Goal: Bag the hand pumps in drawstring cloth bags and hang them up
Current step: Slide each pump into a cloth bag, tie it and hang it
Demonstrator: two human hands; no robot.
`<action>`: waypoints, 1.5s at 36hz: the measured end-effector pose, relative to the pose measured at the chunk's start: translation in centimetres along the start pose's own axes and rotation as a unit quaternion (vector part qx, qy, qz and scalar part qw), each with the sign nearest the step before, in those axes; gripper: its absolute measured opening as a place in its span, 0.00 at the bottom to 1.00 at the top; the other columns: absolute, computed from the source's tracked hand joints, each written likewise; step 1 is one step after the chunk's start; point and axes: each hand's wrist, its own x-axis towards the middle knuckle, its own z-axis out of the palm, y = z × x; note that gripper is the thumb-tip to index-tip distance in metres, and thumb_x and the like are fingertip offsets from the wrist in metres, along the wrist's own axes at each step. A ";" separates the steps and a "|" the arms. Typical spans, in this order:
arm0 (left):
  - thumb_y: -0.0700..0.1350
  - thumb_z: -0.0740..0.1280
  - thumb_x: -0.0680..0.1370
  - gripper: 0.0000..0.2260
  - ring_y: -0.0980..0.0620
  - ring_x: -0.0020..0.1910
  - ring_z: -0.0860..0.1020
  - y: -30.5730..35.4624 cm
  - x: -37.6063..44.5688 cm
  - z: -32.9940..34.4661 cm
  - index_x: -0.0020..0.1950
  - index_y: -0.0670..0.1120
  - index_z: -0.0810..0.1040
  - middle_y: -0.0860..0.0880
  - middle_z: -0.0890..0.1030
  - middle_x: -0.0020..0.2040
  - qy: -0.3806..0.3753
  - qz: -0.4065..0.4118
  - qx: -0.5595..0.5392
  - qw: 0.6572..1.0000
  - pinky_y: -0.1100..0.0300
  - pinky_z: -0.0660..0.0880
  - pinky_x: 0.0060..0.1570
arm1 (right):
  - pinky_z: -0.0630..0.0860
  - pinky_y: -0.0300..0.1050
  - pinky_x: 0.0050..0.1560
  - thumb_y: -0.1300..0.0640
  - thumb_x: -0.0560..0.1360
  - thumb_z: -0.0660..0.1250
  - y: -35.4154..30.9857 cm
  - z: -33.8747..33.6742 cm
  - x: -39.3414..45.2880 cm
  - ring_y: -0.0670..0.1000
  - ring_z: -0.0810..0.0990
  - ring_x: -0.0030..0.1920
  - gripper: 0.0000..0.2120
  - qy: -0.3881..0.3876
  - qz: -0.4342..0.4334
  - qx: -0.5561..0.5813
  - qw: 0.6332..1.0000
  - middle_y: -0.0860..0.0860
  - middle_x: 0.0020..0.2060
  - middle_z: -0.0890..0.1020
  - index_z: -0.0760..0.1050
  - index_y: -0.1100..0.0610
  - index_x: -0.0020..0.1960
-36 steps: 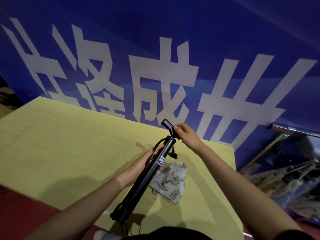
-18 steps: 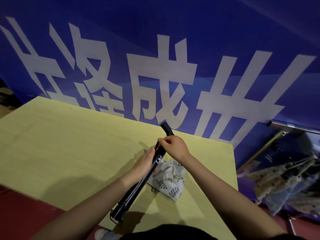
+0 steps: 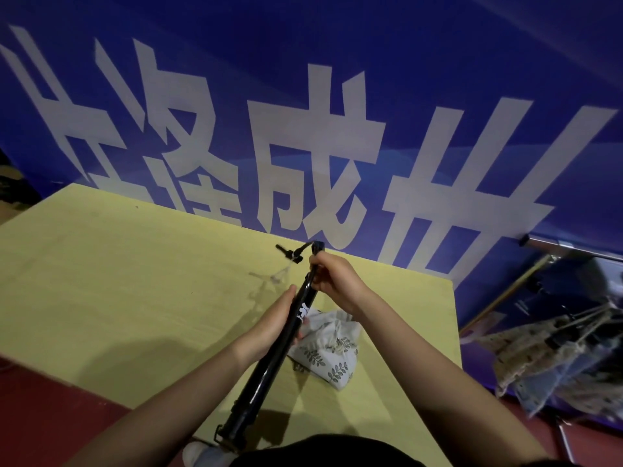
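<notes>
A long black hand pump (image 3: 269, 358) slants over the yellow table (image 3: 118, 281), its foot end near my body and its top pointing away. My left hand (image 3: 276, 321) grips the barrel about midway. My right hand (image 3: 333, 281) is curled round the pump's top end, where the handle is. The pump's thin black hose and nozzle (image 3: 291, 256) stick out to the left of the top, above the table. A crumpled white drawstring cloth bag (image 3: 328, 355) with a leaf print lies on the table under my right forearm.
A blue banner (image 3: 303, 112) with large white characters stands right behind the table. At the right, past the table's edge, several patterned cloth bags (image 3: 553, 358) hang from a metal rack (image 3: 573, 252). Red floor (image 3: 50, 409) shows at lower left.
My right hand has slid down over the pump's top and closed round it. The hose and nozzle have swung out to the left of the top. The pump's angle is much the same.
</notes>
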 end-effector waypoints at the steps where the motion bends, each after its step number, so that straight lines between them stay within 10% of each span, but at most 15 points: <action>1: 0.60 0.52 0.82 0.22 0.49 0.26 0.70 -0.1 0.2 -0.2 0.47 0.44 0.72 0.44 0.75 0.34 0.000 0.005 0.006 1.000 0.61 0.66 0.26 | 0.67 0.41 0.33 0.63 0.75 0.61 -0.4 0.1 -0.1 0.48 0.66 0.29 0.10 -0.012 -0.012 0.006 1.000 0.48 0.27 0.66 0.66 0.56 0.36; 11: 0.55 0.55 0.82 0.19 0.52 0.21 0.73 -0.3 -0.8 -1.3 0.46 0.40 0.73 0.48 0.76 0.27 -0.043 0.001 -0.026 0.999 0.64 0.70 0.22 | 0.66 0.37 0.32 0.63 0.79 0.63 -4.8 0.5 -0.9 0.46 0.69 0.32 0.08 -0.101 -0.116 -0.067 0.986 0.50 0.33 0.72 0.73 0.56 0.41; 22: 0.66 0.60 0.74 0.25 0.51 0.25 0.71 1.6 -2.0 -1.5 0.53 0.44 0.71 0.48 0.74 0.33 -0.142 0.037 -0.047 0.988 0.61 0.68 0.26 | 0.70 0.25 0.36 0.59 0.74 0.72 -2.8 -2.3 -0.8 0.39 0.77 0.39 0.07 0.084 -0.213 -0.201 0.952 0.54 0.43 0.79 0.83 0.63 0.46; 42: 0.59 0.63 0.77 0.20 0.52 0.27 0.70 0.5 -3.8 -0.9 0.56 0.43 0.72 0.49 0.73 0.33 -0.182 0.058 -0.014 0.981 0.60 0.67 0.28 | 0.78 0.48 0.54 0.54 0.77 0.68 -1.2 -4.7 -2.0 0.47 0.83 0.49 0.08 -0.002 -0.146 -0.171 0.974 0.42 0.53 0.84 0.83 0.55 0.51; 49: 0.63 0.58 0.77 0.22 0.52 0.24 0.69 0.0 -3.8 -0.9 0.53 0.45 0.71 0.49 0.72 0.31 -0.178 0.014 -0.008 0.984 0.61 0.67 0.26 | 0.78 0.43 0.39 0.51 0.79 0.64 -1.0 -5.6 -2.8 0.54 0.85 0.43 0.12 -0.056 -0.117 -0.202 0.971 0.42 0.58 0.82 0.80 0.56 0.42; 54: 0.63 0.57 0.77 0.22 0.51 0.25 0.70 0.1 -4.0 -0.5 0.53 0.44 0.72 0.49 0.73 0.30 -0.173 0.023 0.041 0.984 0.61 0.69 0.26 | 0.72 0.38 0.30 0.46 0.79 0.63 -0.6 -6.0 -3.3 0.51 0.82 0.34 0.23 -0.038 -0.102 -0.247 0.963 0.43 0.46 0.84 0.78 0.68 0.53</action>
